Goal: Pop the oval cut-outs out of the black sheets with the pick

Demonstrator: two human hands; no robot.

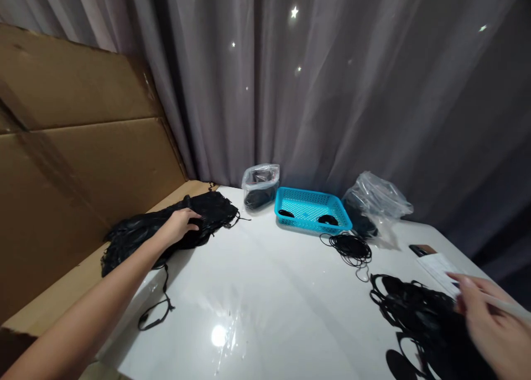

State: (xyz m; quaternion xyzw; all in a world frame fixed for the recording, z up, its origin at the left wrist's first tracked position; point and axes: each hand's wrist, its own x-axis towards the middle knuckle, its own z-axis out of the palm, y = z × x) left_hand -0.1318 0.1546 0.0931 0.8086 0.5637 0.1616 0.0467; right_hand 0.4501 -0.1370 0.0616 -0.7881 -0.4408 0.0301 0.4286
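Resting the left hand (pixel 182 225) on a black bundle (pixel 141 233) at the table's (pixel 269 291) left edge.
Left hand: loosely curled, hold cannot be told. Right hand (pixel 492 322): half closed over black straps (pixel 440 313) by the right edge, hold cannot be told. Far edge: clear bag (pixel 265 170) containing black material (pixel 259 199); blue basket (pixel 313 229) containing two black coils (pixel 327 220); plastic bag (pixel 379 197), toward the far right corner, containing dark material (pixel 360 220).

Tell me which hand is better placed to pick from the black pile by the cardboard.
The left hand, I'd say: its fingers are right at that pile. The right hand is across the table, by the other black heap, and seems to hold something pale.
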